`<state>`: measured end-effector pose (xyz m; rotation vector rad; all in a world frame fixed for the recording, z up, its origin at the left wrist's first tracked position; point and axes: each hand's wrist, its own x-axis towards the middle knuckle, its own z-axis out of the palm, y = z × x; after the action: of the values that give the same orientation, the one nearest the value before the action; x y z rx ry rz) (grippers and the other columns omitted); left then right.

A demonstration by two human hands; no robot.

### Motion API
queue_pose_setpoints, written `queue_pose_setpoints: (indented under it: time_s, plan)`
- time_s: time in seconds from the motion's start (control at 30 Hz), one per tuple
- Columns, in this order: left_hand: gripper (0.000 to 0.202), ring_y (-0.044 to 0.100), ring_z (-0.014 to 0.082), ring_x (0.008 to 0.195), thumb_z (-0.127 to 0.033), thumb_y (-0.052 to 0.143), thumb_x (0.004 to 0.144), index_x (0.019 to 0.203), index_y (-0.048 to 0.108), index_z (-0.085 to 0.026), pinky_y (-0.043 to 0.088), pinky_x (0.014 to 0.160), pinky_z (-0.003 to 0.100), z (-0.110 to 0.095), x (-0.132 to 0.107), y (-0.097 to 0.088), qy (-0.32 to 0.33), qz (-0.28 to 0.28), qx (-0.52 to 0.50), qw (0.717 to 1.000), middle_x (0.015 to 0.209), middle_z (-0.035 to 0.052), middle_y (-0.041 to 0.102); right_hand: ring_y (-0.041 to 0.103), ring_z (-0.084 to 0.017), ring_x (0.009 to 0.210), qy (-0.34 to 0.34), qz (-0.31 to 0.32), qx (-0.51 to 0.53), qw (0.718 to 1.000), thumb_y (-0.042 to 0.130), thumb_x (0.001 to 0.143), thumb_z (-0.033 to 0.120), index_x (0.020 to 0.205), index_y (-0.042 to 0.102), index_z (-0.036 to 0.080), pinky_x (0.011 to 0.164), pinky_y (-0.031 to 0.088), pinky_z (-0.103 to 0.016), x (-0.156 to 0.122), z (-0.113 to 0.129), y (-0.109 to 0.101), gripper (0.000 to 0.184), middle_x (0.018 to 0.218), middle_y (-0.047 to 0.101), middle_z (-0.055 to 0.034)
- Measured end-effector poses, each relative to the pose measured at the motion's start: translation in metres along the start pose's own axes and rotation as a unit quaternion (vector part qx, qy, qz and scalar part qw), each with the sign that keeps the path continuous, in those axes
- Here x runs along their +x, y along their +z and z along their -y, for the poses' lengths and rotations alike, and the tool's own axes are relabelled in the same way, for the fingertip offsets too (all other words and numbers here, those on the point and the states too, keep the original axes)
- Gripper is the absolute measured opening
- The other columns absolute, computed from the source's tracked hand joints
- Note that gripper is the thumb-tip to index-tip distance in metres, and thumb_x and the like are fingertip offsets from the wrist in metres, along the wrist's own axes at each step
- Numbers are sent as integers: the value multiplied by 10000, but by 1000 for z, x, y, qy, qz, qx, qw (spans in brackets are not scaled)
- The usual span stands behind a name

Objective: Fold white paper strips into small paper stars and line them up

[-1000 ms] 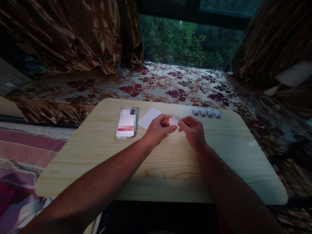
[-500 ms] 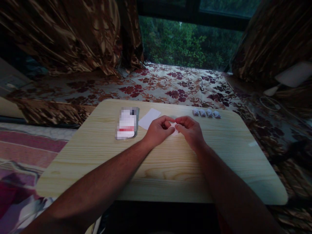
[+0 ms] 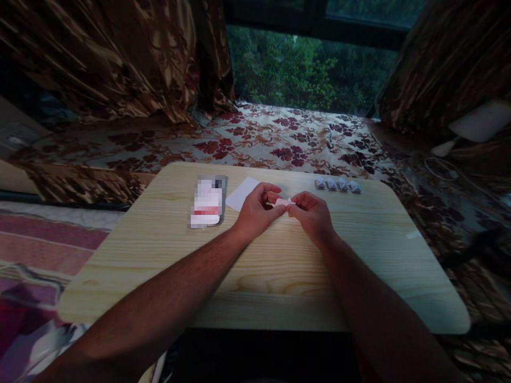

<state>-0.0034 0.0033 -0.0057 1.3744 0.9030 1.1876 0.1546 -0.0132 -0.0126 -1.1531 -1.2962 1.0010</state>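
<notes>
Paper (image 3: 281, 202) is pinched between thumb and fingers by the left hand (image 3: 258, 208) and right hand (image 3: 313, 213), over the desk (image 3: 263, 276), toward the middle of its far edge. A fold is seemingly being shaped; firm, even pressure is called for next.

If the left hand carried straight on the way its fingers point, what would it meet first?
Beyond the folded paper it holds, the left hand would probably meet the right hand first, though depth is hard to judge.
</notes>
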Motion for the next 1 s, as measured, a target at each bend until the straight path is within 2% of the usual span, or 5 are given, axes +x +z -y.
queue_pose_setpoints:
  time_s: [0.17,0.37,0.63,0.8,1.0]
  plan:
    - [279,578,98,627,-193,757,654,890,609,-165,422,586,220,3,2,-1,-21,-6,4,1000,743,-13,650,544,-118,545,6,-20,16,1000,698,690,236,740,612,190,551,404,-263,0,5,1,109,596,611,36]
    - [204,584,109,608,-227,754,675,848,669,-164,436,587,235,5,2,-4,-23,-19,16,999,711,-10,675,560,-116,561,-3,17,26,999,713,707,269,932,619,209,544,416,-254,0,4,1,251,683,682,31]
    - [202,596,113,646,-245,748,710,898,727,-175,456,622,247,6,0,0,4,22,10,1000,748,4,698,541,-106,528,-37,24,5,999,682,739,253,904,592,216,507,397,-238,-1,5,0,191,622,628,53]
    - [225,554,92,583,-230,760,698,895,664,-179,414,561,220,5,-1,-1,9,15,17,1000,681,-24,644,515,-100,500,-36,5,-14,999,663,733,235,769,599,201,494,409,-243,-1,3,-1,81,594,604,46]
    - [188,537,94,540,-221,718,709,886,667,-180,379,521,216,2,-2,-2,-12,13,20,1000,643,-26,633,526,-110,512,-16,-4,-6,1000,665,717,228,762,587,206,497,450,-249,-1,-1,-1,92,613,604,40]
